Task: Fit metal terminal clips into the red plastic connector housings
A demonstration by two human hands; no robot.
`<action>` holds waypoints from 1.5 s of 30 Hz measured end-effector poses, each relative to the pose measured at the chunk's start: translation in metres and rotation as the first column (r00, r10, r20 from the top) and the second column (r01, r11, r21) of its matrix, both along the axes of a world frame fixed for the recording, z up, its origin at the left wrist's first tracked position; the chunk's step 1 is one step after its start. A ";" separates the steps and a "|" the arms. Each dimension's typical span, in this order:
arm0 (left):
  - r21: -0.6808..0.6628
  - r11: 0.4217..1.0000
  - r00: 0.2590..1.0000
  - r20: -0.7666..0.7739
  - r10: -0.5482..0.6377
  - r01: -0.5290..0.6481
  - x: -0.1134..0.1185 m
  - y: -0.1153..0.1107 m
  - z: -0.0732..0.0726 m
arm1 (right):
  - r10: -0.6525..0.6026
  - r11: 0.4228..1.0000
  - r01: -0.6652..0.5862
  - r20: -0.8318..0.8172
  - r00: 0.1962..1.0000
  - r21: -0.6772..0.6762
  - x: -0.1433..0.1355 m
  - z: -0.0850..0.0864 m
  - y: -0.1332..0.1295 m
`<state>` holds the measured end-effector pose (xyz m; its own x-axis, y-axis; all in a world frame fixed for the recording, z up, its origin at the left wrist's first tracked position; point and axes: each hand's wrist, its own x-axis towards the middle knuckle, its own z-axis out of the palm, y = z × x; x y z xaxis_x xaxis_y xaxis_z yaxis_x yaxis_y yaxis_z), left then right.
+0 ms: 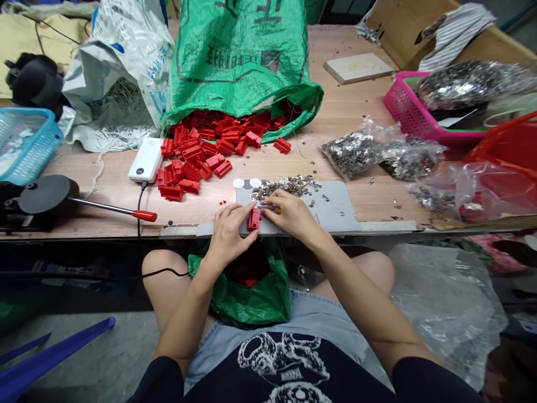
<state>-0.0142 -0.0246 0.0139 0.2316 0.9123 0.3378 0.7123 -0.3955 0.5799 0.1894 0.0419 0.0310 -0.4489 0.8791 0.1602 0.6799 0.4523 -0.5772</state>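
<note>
A small red plastic housing (254,219) stands on the grey mat (335,208) near the table's front edge. My left hand (230,230) grips it from the left, thumb and fingers around it. Close by on its right is my right hand (289,214), fingers pinched together beside the housing; a bit of yellow shows under them, and what they hold is too small to make out. Just beyond my fingers lies a heap of small metal clips (289,186). Several more red housings (197,157) spill from a green woven sack (243,56).
An open green bag (255,305) hangs at my lap. Bags of metal parts (354,154) and a pink basket (394,106) sit to the right. At left are a white power bank (145,159), a lever tool with red handle (145,215) and a blue basket (31,148).
</note>
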 end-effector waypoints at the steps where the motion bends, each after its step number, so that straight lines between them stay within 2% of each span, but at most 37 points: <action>1: 0.012 1.000 1.000 0.004 0.020 -0.020 0.000 0.001 -0.002 | 0.005 1.000 -0.005 0.010 1.000 -0.002 -0.004 -0.001 0.001; 4: 0.035 0.996 0.997 -0.022 0.079 -0.078 -0.001 0.002 -0.004 | -0.029 1.000 0.029 -0.001 1.000 -0.002 -0.012 -0.005 0.004; 6: 0.049 0.993 0.993 -0.029 0.110 -0.109 -0.001 0.002 -0.004 | -0.084 0.996 0.082 -0.075 0.994 -0.039 -0.013 -0.004 0.004; 8: 0.070 0.989 0.992 0.005 0.127 -0.127 -0.001 0.001 -0.003 | -0.150 0.978 0.120 -0.179 0.972 -0.169 -0.012 0.000 0.002; 9: 0.085 0.987 0.991 0.037 0.132 -0.135 0.000 0.001 -0.003 | -0.184 0.952 0.116 -0.228 0.956 -0.282 -0.011 0.004 -0.001; 10: 0.103 0.984 0.988 0.073 0.138 -0.145 0.002 0.000 -0.002 | -0.222 0.905 0.095 -0.270 0.937 -0.415 -0.011 0.008 -0.003; 12: 0.149 0.976 0.980 0.145 0.138 -0.159 0.005 -0.001 -0.001 | -0.306 0.752 0.013 -0.332 0.893 -0.659 -0.010 0.016 -0.010; 14: 0.185 0.970 0.973 0.194 0.124 -0.161 0.007 -0.002 0.000 | -0.378 0.608 -0.079 -0.376 0.846 -0.790 -0.010 0.023 -0.016; 16: 0.187 0.970 0.970 0.218 0.112 -0.154 0.008 -0.003 0.002 | -0.416 0.540 -0.140 -0.407 0.813 -0.830 -0.011 0.027 -0.022; 18: 0.164 0.975 0.965 0.237 0.111 -0.152 0.008 -0.004 0.003 | -0.426 0.523 -0.172 -0.430 0.796 -0.835 -0.012 0.029 -0.027; 20: 0.152 0.977 0.959 0.262 0.105 -0.148 0.008 -0.004 0.004 | -0.416 0.558 -0.177 -0.458 0.786 -0.811 -0.012 0.027 -0.030; 23: 0.161 0.976 0.950 0.298 0.095 -0.148 0.009 -0.005 0.003 | -0.374 0.657 -0.146 -0.488 0.789 -0.739 -0.012 0.022 -0.033; 29: 0.096 0.976 0.927 0.341 0.154 -0.197 0.013 -0.005 0.005 | -0.349 0.795 -0.070 -0.548 0.760 -0.603 -0.017 0.012 -0.029; 31: 0.071 0.972 0.912 0.368 0.182 -0.223 0.015 -0.004 0.005 | -0.316 0.805 -0.106 -0.573 0.757 -0.583 -0.019 0.010 -0.028; 35: 0.027 0.967 0.876 0.430 0.216 -0.252 0.016 -0.004 0.005 | -0.304 0.781 -0.179 -0.615 0.727 -0.598 -0.025 0.007 -0.029; 37: 0.018 0.968 0.866 0.452 0.215 -0.250 0.015 -0.004 0.004 | -0.321 0.778 -0.174 -0.620 0.716 -0.604 -0.027 0.005 -0.030; 39: 0.010 0.976 0.879 0.435 0.193 -0.219 0.011 -0.004 0.004 | -0.318 0.803 -0.139 -0.614 0.722 -0.579 -0.026 0.004 -0.032; 41: -0.001 0.987 0.914 0.375 0.152 -0.163 0.006 -0.003 0.003 | -0.266 0.875 -0.060 -0.580 0.770 -0.481 -0.021 0.005 -0.032; 43: -0.010 0.994 0.949 0.294 0.110 -0.112 0.001 -0.003 0.001 | -0.156 0.959 0.018 -0.475 0.866 -0.283 -0.014 0.007 -0.033; 45: -0.009 0.997 0.973 0.218 0.083 -0.083 -0.002 -0.004 -0.003 | -0.011 0.998 -0.008 -0.291 0.957 -0.062 -0.007 0.012 -0.032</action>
